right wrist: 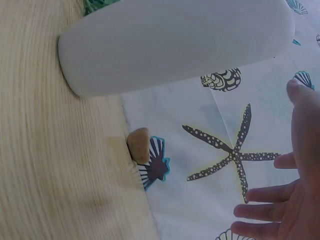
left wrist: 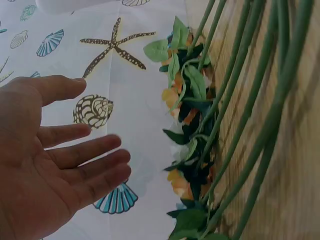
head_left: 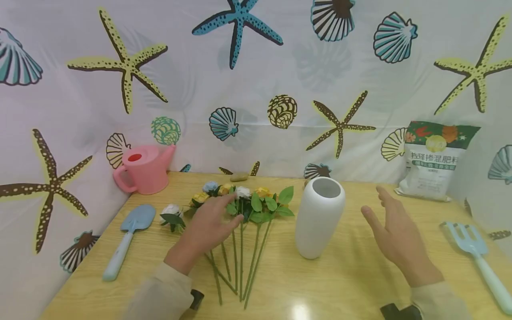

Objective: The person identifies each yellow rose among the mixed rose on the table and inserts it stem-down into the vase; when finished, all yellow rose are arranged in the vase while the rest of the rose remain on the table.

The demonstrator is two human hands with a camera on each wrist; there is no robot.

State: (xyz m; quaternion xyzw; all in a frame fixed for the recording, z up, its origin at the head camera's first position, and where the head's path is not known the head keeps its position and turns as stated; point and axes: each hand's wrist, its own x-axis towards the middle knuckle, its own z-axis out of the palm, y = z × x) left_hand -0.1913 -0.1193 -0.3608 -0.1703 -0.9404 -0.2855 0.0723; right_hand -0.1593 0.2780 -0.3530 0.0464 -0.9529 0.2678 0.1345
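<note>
On the wooden worktop point(head_left: 352, 284), the bunch of artificial roses with long green stems point(head_left: 240, 209) lies loose, just left of the tall white ceramic vase point(head_left: 319, 216). Left hand point(head_left: 208, 229) hovers over the blooms, fingers spread; right hand point(head_left: 396, 235) hangs open beside the vase. A careless sweep could likely topple that vase or scatter the stems.

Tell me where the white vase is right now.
In the head view the vase stands upright near the table's middle, just right of the flowers and left of the open right hand, which is not touching it.
</note>
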